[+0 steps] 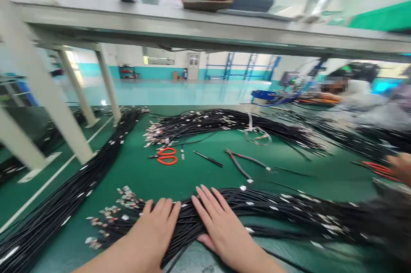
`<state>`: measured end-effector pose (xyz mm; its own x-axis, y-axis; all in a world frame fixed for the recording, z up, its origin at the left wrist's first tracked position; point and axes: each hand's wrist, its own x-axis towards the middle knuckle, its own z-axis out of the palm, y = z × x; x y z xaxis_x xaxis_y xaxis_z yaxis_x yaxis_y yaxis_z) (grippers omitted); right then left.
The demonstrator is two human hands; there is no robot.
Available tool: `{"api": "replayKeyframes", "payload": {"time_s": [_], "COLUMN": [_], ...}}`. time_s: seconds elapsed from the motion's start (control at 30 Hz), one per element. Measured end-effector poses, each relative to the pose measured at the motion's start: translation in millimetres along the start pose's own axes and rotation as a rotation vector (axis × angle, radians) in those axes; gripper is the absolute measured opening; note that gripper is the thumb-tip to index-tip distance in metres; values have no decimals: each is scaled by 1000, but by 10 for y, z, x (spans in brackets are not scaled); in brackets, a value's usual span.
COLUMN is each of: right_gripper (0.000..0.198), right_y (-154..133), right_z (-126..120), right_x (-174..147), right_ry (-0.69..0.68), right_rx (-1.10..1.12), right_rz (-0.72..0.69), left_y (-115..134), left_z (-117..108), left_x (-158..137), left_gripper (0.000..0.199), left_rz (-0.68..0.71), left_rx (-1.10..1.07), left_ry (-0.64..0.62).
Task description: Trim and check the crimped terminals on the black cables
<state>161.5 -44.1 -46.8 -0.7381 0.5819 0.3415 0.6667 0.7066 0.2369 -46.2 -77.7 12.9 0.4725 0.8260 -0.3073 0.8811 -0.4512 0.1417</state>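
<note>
A thick bundle of black cables (266, 204) with small white labels runs across the near part of the green table. My left hand (157, 226) lies over the bundle close to its left end, fingers stretched out. Just right of it, my right hand (218, 226) rests on the same cables, flat and with its fingers extended. Connector ends (107, 215) fan out on the left, beyond my left hand. Behind the bundle lie orange-handled scissors (167, 156), a dark pen (208, 158) and grey-handled pliers (240, 164).
Another labelled cable bundle (205, 121) lies farther back, and a long one (105, 153) runs along the left beside white shelf legs (54, 84). Overhead spans a shelf (192, 25). At right, a co-worker's hand (400, 168) is near red-handled pliers (380, 169).
</note>
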Motion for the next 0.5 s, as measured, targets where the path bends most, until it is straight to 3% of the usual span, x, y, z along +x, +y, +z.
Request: {"api": "replayKeyframes", "payload": {"time_s": [0.17, 0.33, 0.5], "right_gripper": [66, 77, 63], "right_y": [75, 33, -40], "right_z": [202, 121, 152], "right_x": [83, 310, 593], "right_ry": [171, 30, -109], "right_rx": [-34, 87, 147], "right_rz": [-198, -276, -217], "left_y": [-10, -102, -205], "left_z": [130, 116, 221], "left_x": [102, 287, 363], "left_gripper": [64, 60, 46], "left_rz": [27, 129, 151], "left_rx": [97, 228, 205], "left_ry": [262, 291, 414]}}
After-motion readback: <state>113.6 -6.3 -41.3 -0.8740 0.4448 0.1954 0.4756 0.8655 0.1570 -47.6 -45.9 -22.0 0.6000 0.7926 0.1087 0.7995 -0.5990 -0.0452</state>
